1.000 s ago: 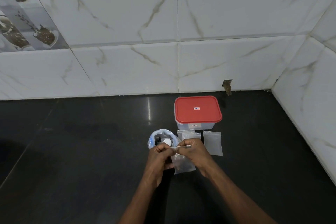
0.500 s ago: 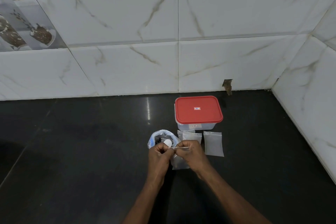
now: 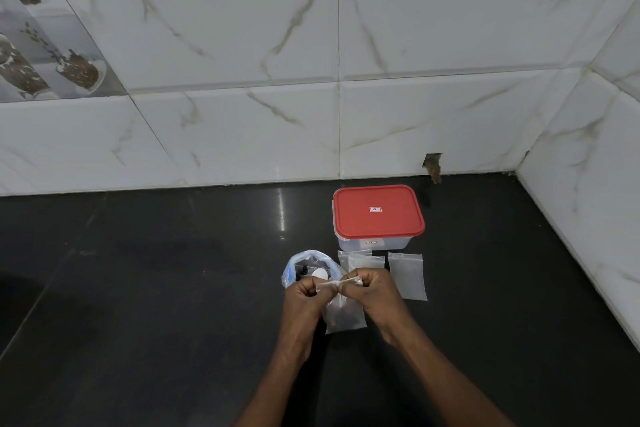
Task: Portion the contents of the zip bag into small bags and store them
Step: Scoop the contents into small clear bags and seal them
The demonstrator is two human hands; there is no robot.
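Your left hand and right hand meet knuckle to knuckle above the tabletop. Each pinches the top strip of one small bag between thumb and curled fingers. The bag hangs between your wrists, clear and crinkled; something dark sits inside, too blurred to name.

Just behind your left hand the zip bag stands open. It is bluish film with a white round piece and small black bits in its mouth, and your knuckles cover its lower part. Flat, clear spare bags lie behind and to the right of your right hand, one partly hidden by your fingers.

Beyond them a clear box sits with its red lid on, near the marble-veined wall. The tabletop is black and glossy.
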